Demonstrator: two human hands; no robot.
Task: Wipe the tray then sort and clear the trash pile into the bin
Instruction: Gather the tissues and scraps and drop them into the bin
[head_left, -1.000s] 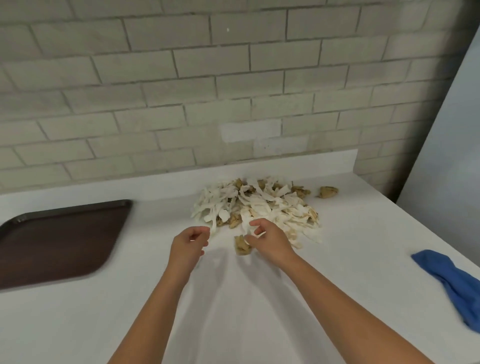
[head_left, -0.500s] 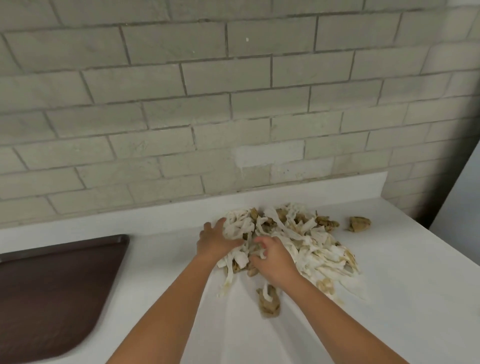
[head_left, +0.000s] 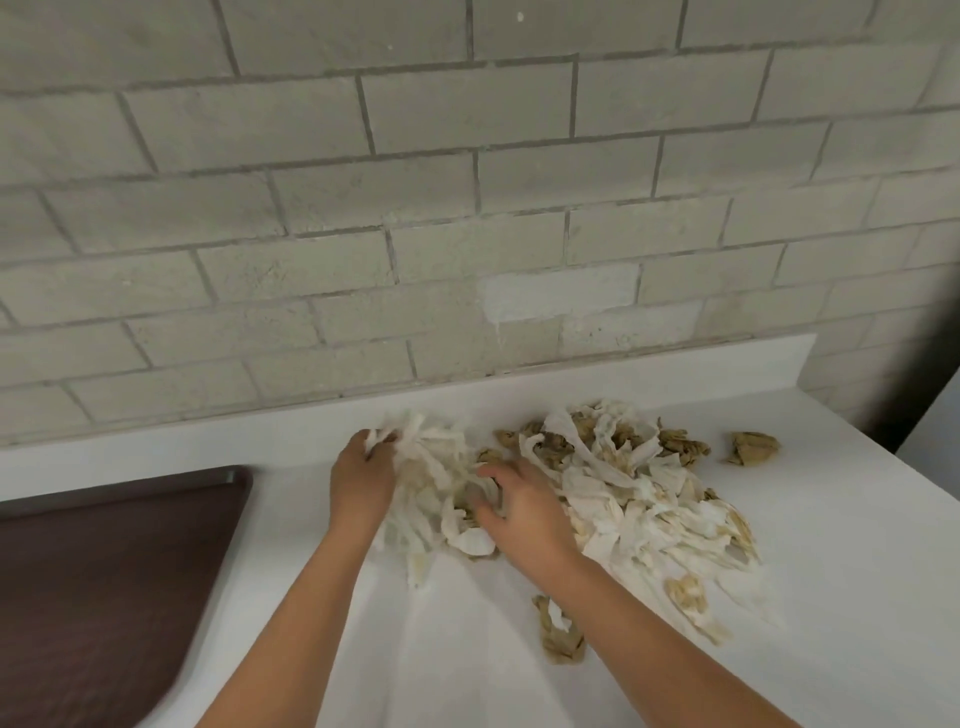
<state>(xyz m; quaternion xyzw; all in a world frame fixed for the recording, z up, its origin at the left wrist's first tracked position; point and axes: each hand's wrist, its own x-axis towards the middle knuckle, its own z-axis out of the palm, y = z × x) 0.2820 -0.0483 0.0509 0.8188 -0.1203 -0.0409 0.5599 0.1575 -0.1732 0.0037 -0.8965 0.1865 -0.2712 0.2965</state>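
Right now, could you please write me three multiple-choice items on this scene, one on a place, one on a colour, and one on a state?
1. Where does the dark brown plastic tray lie relative to the pile of torn white and tan paper scraps?
A. To its left
B. To its right
C. On top of it

2. What colour is the lone crumpled wad off the pile's far right end?
A. Blue
B. Tan
C. Black

3. What is the left hand doing?
A. Resting flat on the tray
B. Hanging off the white counter
C. Gripping white scraps

Answers: 1 A, the tray sits at the picture's left edge; 2 B, it looks brownish tan; 3 C, its fingers close on white strips.
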